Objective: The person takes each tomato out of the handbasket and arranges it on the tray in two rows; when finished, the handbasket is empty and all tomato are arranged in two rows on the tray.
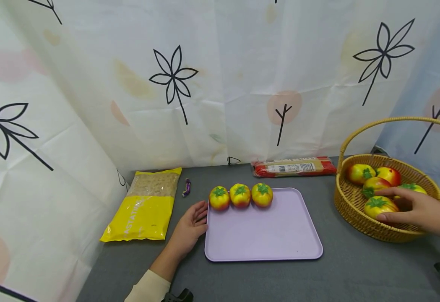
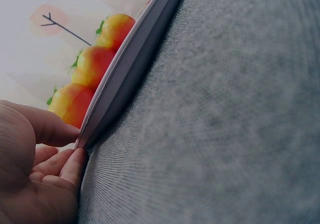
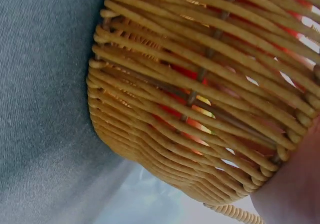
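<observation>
A lilac tray (image 1: 265,235) lies mid-table with three yellow-red tomatoes (image 1: 240,195) in a row along its far edge; the same tomatoes (image 2: 92,64) show behind the tray's rim (image 2: 130,69) in the left wrist view. My left hand (image 1: 199,218) rests on the grey table beside the tray, its relaxed fingers (image 2: 70,166) and thumb touching the left rim. At the right stands a wicker basket (image 1: 350,209) with several tomatoes. My right hand (image 1: 380,204) reaches into it, fingers and thumb curled round the nearest tomato (image 1: 372,205). The right wrist view shows only the basket's wall (image 3: 190,99).
A yellow bag (image 1: 144,205) lies left of the tray, with a small purple item (image 1: 187,187) beside it. A long red packet (image 1: 295,166) lies at the back against the flower-print curtain (image 1: 174,84). The basket's tall handle (image 1: 393,121) arches over it.
</observation>
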`<state>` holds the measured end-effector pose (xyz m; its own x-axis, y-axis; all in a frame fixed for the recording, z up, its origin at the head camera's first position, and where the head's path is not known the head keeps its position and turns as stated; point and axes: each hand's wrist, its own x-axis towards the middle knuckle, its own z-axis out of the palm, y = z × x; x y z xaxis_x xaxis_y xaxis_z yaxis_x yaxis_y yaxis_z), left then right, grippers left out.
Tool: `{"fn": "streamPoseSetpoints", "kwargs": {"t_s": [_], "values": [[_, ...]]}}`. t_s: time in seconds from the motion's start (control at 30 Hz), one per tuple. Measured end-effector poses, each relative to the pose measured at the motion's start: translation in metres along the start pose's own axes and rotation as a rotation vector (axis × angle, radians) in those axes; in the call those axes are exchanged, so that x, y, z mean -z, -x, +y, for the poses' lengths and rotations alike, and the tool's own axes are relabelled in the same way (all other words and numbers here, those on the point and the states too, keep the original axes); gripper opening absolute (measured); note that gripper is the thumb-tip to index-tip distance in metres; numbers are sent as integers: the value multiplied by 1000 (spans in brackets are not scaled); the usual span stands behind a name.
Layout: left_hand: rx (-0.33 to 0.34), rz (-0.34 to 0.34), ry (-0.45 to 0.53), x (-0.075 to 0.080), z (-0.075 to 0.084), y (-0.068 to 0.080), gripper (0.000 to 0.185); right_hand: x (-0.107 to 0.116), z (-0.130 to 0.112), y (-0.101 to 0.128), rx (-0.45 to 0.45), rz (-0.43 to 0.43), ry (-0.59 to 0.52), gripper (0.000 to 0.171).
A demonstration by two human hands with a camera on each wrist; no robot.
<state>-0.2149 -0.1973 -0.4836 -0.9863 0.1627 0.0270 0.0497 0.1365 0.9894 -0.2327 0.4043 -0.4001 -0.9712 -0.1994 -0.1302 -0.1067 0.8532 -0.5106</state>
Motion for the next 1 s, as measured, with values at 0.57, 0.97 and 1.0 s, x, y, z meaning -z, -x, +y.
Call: {"fn": "streamPoseSetpoints", "kwargs": {"t_s": [0.57,0.97,1.0], "values": [[-3,-10,28,1,-3,-1,73,-7,-22,0,74,93,-217,69],[-22,-7,23,1,-4,-1,73,-21,-35,-5,195,299,-307,63],[-19,-3,25,0,-3,-1,73,-22,-37,-5,199,307,-314,63]]}}
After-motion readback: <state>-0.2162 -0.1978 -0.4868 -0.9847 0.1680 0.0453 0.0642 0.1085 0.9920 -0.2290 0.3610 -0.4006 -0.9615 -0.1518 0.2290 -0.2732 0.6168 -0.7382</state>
